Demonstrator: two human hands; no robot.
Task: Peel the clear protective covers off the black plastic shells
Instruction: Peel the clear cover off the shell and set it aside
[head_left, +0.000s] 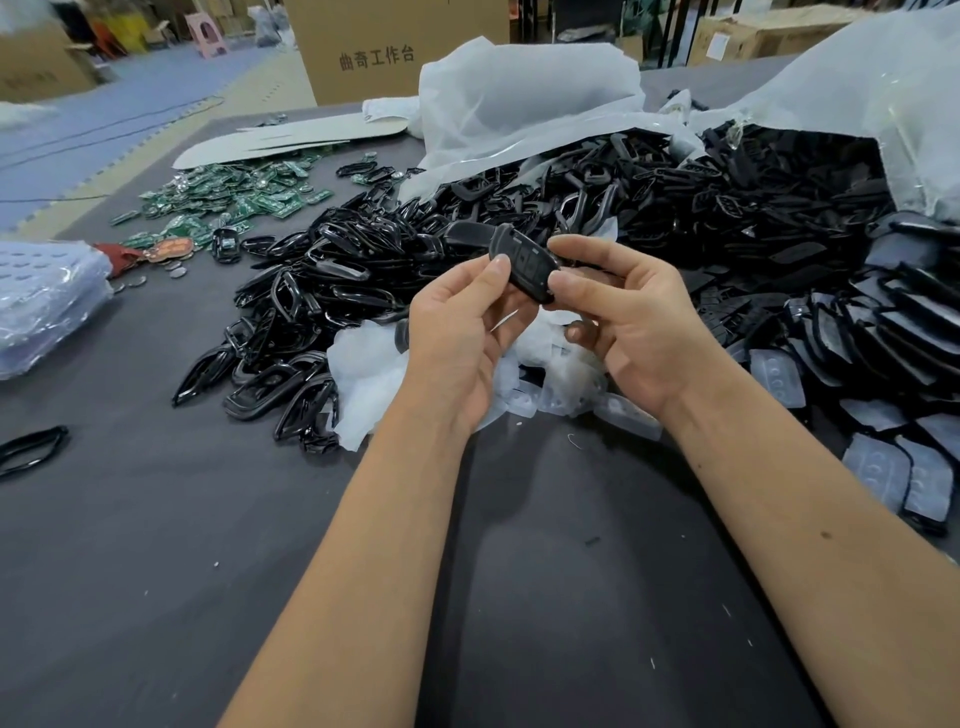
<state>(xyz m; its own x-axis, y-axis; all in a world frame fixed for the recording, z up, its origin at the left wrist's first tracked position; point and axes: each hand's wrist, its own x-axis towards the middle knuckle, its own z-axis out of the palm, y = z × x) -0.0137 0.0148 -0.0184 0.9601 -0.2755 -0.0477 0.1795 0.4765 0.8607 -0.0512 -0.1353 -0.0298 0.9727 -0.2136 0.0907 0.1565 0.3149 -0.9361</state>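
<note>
Both hands pinch one black shell (524, 267) above mid-tabletop (156, 571); left hand (457, 332) grips its near end, right hand (628, 322) its far side; peeled clear covers (561, 384) lie beneath.

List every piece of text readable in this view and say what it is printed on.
"曲奇工作台": dark characters on the front of the tall cardboard box behind the table.
Left cardboard box: dark print on its side, too blurred to read.
White label on the cardboard boxes at the right: too small to read.
Green circuit boards: any markings too small to read.
Black shell held in both hands: no legible text.
</note>
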